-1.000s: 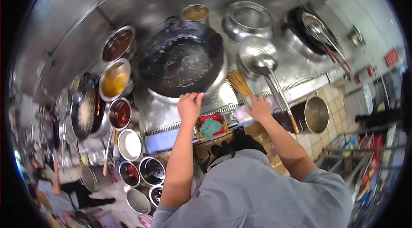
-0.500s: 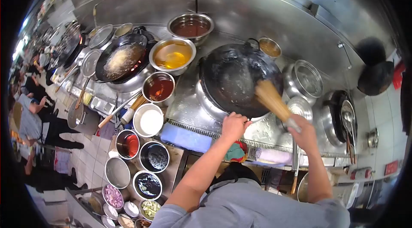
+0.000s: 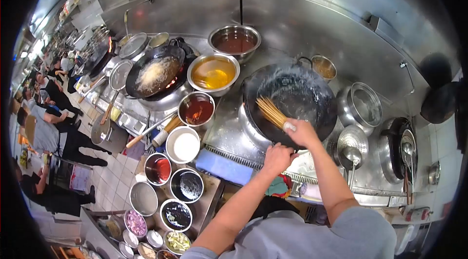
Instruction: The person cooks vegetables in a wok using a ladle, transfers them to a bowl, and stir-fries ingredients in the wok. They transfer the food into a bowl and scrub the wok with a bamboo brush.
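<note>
My right hand (image 3: 303, 133) is wrapped around the white-bound end of a bamboo wok brush (image 3: 271, 112). Its splayed bristles are against the left inner side of a large black wok (image 3: 297, 105), whose surface looks wet. At the wok's near edge, my left hand (image 3: 279, 158) has its fingers closed on the rim; whether there is a handle under them is hidden. A loop handle (image 3: 305, 60) sticks up at the far side. Close by on the right lies a perforated skimmer (image 3: 353, 140) with a ladle (image 3: 351, 155) on it.
Left of the wok stand bowls of yellow oil (image 3: 213, 74), brown liquid (image 3: 235, 43) and red sauce (image 3: 196, 109). Another wok (image 3: 157, 71) with foaming contents sits over flames. Several seasoning pots (image 3: 183, 145) crowd the near left. Coworkers (image 3: 46, 127) stand far left.
My right hand has swept the brush leftward, from the wok's right side to its left. My left hand stays at the near rim. The whole view has shifted a little.
</note>
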`<action>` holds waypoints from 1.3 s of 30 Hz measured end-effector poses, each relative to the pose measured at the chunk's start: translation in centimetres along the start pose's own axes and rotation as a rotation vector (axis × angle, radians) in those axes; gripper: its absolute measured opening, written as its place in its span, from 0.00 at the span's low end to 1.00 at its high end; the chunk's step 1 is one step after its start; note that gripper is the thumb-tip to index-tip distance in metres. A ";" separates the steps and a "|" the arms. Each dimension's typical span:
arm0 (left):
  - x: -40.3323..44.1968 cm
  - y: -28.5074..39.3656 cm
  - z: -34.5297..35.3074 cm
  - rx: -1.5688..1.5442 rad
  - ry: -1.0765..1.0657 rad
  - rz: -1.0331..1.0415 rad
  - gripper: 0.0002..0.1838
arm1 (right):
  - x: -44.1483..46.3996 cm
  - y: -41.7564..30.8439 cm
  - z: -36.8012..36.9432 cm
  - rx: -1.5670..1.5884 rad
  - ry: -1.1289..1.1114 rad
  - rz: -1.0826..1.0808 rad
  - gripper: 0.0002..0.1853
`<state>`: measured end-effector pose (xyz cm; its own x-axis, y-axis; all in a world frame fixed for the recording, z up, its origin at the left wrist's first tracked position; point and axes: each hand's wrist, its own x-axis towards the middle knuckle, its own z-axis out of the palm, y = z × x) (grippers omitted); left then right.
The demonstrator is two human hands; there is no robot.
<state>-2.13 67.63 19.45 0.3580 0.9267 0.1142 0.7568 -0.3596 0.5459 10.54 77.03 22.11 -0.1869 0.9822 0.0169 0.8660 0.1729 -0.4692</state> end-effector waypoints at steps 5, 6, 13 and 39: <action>-0.1 0.0 0.5 -0.022 0.041 0.004 0.13 | 9.9 1.5 0.0 0.070 0.315 0.287 0.14; 0.2 0.1 0.3 -0.026 0.052 0.006 0.13 | 9.9 1.1 1.1 0.131 0.434 0.314 0.16; -0.2 0.3 -0.4 0.006 -0.004 -0.003 0.14 | -0.1 1.5 -2.3 0.039 -0.110 -0.027 0.18; -0.1 -1.1 1.2 -0.082 0.077 0.038 0.16 | 1.0 7.9 -10.0 -0.548 -0.141 0.073 0.17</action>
<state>-2.37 67.83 17.87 0.3397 0.9194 0.1981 0.6953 -0.3874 0.6054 21.81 80.05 27.24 -0.1452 0.9802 -0.1345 0.9860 0.1546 0.0623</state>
